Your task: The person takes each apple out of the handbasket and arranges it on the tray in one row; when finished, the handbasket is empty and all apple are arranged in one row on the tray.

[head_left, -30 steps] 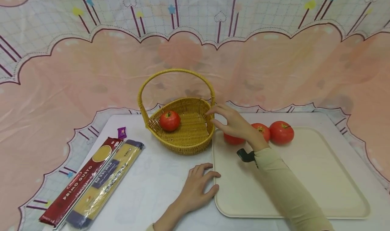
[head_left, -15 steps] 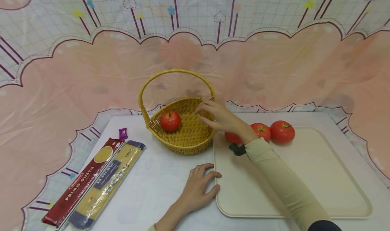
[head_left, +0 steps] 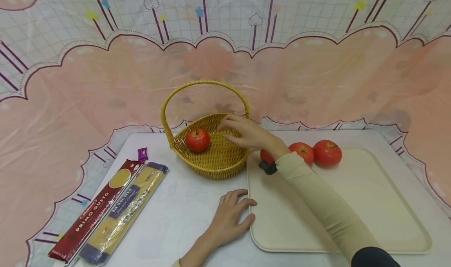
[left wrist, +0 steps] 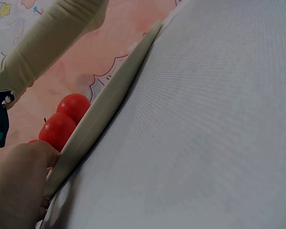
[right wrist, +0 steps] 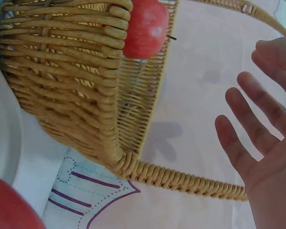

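My right hand [head_left: 246,132] is over the right side of the yellow wicker basket [head_left: 215,174], under its tall handle. In the right wrist view its fingers [right wrist: 236,131] are spread and hold nothing. One red tomato [head_left: 197,140] lies in the basket's left part. My left hand [head_left: 229,220] rests at the left edge of the beige tray [head_left: 352,212], fingertips touching the rim. At the tray's back stand a tomato [head_left: 327,153], a second tomato [head_left: 303,152], and a third tomato [head_left: 266,156] partly hidden by my right wrist.
On the left lie a red spaghetti pack [head_left: 96,212], a yellow-and-blue pasta pack [head_left: 123,212] and a small purple wrapped candy [head_left: 142,154]. A patterned cloth [head_left: 317,79] hangs behind the white table [head_left: 169,220].
My right hand has moved left, from the basket's right rim to over its inside. The left hand, the basket and the tomatoes have stayed in place.
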A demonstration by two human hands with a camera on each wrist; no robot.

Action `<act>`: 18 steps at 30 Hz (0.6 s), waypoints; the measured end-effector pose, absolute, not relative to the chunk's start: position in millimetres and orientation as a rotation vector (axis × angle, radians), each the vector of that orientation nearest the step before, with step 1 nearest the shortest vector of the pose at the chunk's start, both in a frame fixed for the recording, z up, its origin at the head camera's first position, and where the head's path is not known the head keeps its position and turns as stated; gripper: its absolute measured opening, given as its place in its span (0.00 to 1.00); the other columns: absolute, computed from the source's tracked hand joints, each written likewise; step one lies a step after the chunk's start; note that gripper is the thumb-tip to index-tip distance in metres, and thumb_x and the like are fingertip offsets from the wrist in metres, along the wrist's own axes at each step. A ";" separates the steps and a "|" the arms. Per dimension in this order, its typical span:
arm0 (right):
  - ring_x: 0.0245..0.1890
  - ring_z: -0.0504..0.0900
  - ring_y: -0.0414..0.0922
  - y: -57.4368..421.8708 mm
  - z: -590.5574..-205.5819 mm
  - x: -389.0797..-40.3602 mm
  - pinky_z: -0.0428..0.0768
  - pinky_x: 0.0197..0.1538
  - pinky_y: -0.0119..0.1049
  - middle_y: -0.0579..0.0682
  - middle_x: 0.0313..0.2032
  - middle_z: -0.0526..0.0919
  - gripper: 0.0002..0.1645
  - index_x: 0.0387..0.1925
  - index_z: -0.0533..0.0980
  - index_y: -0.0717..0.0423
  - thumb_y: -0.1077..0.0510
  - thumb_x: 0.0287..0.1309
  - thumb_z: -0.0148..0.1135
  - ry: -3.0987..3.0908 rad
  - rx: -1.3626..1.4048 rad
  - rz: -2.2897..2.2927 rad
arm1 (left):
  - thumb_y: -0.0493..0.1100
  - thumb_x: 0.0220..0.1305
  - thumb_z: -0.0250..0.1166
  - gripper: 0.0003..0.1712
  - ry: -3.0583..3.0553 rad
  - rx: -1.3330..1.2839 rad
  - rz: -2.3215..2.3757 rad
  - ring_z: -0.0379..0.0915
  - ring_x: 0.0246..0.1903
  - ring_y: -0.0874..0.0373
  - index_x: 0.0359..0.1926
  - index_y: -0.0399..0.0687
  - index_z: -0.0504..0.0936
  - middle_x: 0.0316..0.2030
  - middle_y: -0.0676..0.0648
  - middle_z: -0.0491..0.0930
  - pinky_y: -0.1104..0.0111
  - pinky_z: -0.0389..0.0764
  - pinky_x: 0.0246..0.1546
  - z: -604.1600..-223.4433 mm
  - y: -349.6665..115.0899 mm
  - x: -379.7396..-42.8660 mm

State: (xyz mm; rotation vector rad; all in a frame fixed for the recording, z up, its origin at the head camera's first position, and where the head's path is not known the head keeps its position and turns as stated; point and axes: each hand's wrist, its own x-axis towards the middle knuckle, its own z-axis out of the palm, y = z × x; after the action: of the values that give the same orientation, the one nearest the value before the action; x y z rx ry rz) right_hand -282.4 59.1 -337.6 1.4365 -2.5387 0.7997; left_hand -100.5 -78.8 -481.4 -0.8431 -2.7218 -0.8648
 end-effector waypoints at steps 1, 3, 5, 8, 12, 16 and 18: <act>0.54 0.72 0.42 57.2 -336.9 -283.4 0.72 0.59 0.39 0.45 0.50 0.75 0.14 0.49 0.75 0.49 0.54 0.62 0.57 -2.544 1.448 0.800 | 0.53 0.60 0.60 0.14 -2.724 -0.842 -0.865 0.62 0.60 0.58 0.48 0.65 0.77 0.59 0.51 0.69 0.57 0.63 0.57 -481.4 -78.9 -100.5; 0.54 0.72 0.43 52.7 -336.1 -286.0 0.72 0.59 0.39 0.46 0.50 0.75 0.14 0.49 0.75 0.50 0.54 0.63 0.56 -2.552 1.471 0.791 | 0.53 0.60 0.60 0.14 -2.730 -0.836 -0.874 0.62 0.60 0.58 0.48 0.65 0.77 0.59 0.51 0.69 0.57 0.63 0.57 -480.8 -79.3 -100.3; 0.54 0.72 0.43 48.2 -336.2 -288.6 0.71 0.60 0.39 0.46 0.50 0.76 0.14 0.49 0.76 0.50 0.54 0.63 0.56 -2.564 1.483 0.764 | 0.52 0.60 0.60 0.14 -2.731 -0.832 -0.879 0.62 0.60 0.57 0.48 0.65 0.77 0.59 0.51 0.69 0.56 0.63 0.57 -480.4 -79.5 -99.7; 0.54 0.72 0.44 42.6 -335.1 -292.0 0.70 0.61 0.40 0.46 0.49 0.76 0.14 0.49 0.76 0.51 0.54 0.63 0.56 -2.588 1.495 0.722 | 0.52 0.60 0.60 0.14 -2.731 -0.829 -0.882 0.61 0.60 0.58 0.48 0.65 0.77 0.59 0.51 0.69 0.56 0.63 0.57 -479.9 -79.4 -99.6; 0.55 0.72 0.44 36.5 -334.5 -295.8 0.68 0.62 0.42 0.47 0.51 0.75 0.15 0.50 0.75 0.50 0.54 0.63 0.56 -2.631 1.505 0.669 | 0.53 0.60 0.60 0.14 -2.729 -0.834 -0.873 0.61 0.60 0.58 0.48 0.65 0.77 0.59 0.51 0.69 0.57 0.63 0.57 -479.8 -78.6 -100.0; 0.56 0.71 0.44 29.4 -335.7 -298.6 0.69 0.63 0.41 0.47 0.52 0.74 0.16 0.51 0.76 0.51 0.54 0.63 0.55 -2.675 1.525 0.645 | 0.53 0.60 0.60 0.14 -2.723 -0.835 -0.869 0.62 0.60 0.58 0.48 0.65 0.77 0.59 0.51 0.69 0.57 0.63 0.56 -480.3 -78.2 -99.8; 0.55 0.72 0.44 25.8 -336.3 -299.5 0.70 0.62 0.40 0.47 0.52 0.74 0.16 0.52 0.76 0.52 0.54 0.63 0.55 -2.696 1.535 0.654 | 0.53 0.60 0.60 0.14 -2.722 -0.831 -0.864 0.62 0.59 0.58 0.48 0.65 0.77 0.59 0.51 0.69 0.57 0.63 0.56 -480.5 -78.2 -99.6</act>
State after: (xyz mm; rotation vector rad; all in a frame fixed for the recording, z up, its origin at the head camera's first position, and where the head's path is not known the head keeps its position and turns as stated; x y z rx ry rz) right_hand -299.5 25.8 -336.3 1.5351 -2.6956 0.6543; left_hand -99.6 -78.2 -480.5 -0.8308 -2.7215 -0.8636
